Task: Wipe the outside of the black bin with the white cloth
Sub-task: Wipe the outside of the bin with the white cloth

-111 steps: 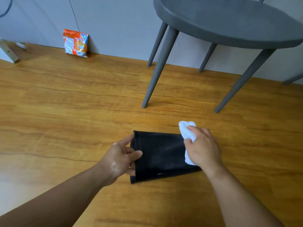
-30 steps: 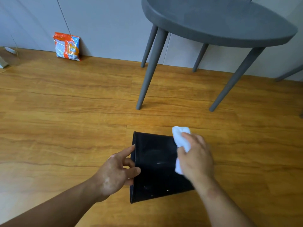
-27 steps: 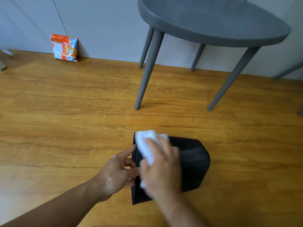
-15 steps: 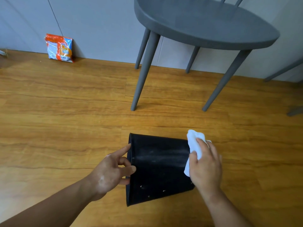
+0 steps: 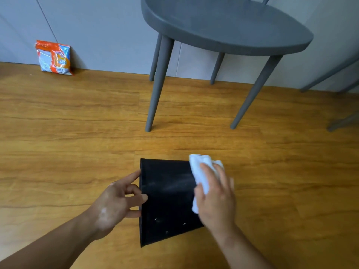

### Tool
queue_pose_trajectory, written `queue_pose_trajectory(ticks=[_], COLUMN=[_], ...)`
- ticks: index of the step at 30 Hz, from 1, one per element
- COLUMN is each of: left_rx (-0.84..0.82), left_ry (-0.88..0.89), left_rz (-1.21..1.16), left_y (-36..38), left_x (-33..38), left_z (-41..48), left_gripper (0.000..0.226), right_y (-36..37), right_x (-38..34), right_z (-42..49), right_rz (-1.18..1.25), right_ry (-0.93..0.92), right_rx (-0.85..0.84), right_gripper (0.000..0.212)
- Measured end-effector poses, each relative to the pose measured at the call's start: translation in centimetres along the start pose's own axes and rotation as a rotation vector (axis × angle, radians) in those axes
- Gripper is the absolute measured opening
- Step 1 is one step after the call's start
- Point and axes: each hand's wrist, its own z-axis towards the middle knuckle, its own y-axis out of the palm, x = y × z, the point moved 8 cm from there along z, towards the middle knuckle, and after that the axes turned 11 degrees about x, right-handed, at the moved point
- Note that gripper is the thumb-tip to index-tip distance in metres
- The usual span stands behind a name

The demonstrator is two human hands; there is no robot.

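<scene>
Soft, even light; pale glare on the floor (image 5: 23,220) lower left; right hand (image 5: 215,199) slightly motion-blurred; edges bow outward.

The right hand (image 5: 214,197), which swept the crumpled white cloth (image 5: 202,171) up to the open rim of the black tapered bin (image 5: 167,200) a second ago, is now back near its closed base end.

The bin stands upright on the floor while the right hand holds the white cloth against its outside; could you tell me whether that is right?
Not quite. In the head view the bin lies on its side on the floor, its open end to the left, not upright. The right hand does hold the cloth against its outside.
</scene>
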Motion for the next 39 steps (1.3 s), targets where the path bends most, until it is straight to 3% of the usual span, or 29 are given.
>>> queue_pose_trajectory(ticks=[3, 6, 14, 25, 27, 29, 30, 32, 34, 39], left_rx=[0.000, 0.032, 0.142, 0.162, 0.320, 0.512, 0.510, 0.345, 0.223, 0.025], left_ry=[0.013, 0.069, 0.230, 0.228, 0.303, 0.443, 0.478, 0.411, 0.471, 0.512], left_rz=[0.015, 0.080, 0.361, 0.459, 0.550, 0.500, 0.407, 0.262, 0.317, 0.267], left_y=[-0.2, -1.3, -4.6, -4.9, -6.5, -7.0, -5.9, -2.0, 1.4, 3.9], left_x=[0.3, 1.3, 1.1, 2.5, 5.0, 9.6, 11.7, 14.8, 17.9, 23.0], left_z=[0.0, 0.4, 0.1, -0.4, -1.1, -2.5, -3.0, -3.3, -3.7, -4.6], left_gripper=[0.075, 0.073, 0.086, 0.088, 0.075, 0.046, 0.037, 0.043, 0.049, 0.105], right_y=[-0.8, -1.9, 0.0, -0.5, -1.3, -2.5, -3.1, -4.5, -6.6, -14.3], right_x=[3.9, 3.1, -4.2, -5.6, -6.3, -7.5, -8.3, -10.1, -11.6, -14.6], right_z=[2.4, 4.2, 5.3, 5.6, 6.8, 8.4, 9.1, 10.5, 12.1, 16.8], right_rz=[0.098, 0.224, 0.414, 0.571, 0.652, 0.716, 0.731, 0.769, 0.853, 1.274], right_ry=[0.103, 0.120, -0.124, -0.059, -0.037, -0.054, -0.075, -0.107, -0.106, -0.036], right_rx=[-0.004, 0.040, -0.168, -0.242, -0.247, -0.256, -0.264, -0.280, -0.289, -0.328], right_gripper=[0.050, 0.051, 0.048, 0.047, 0.047, 0.047, 0.047, 0.046, 0.046, 0.051])
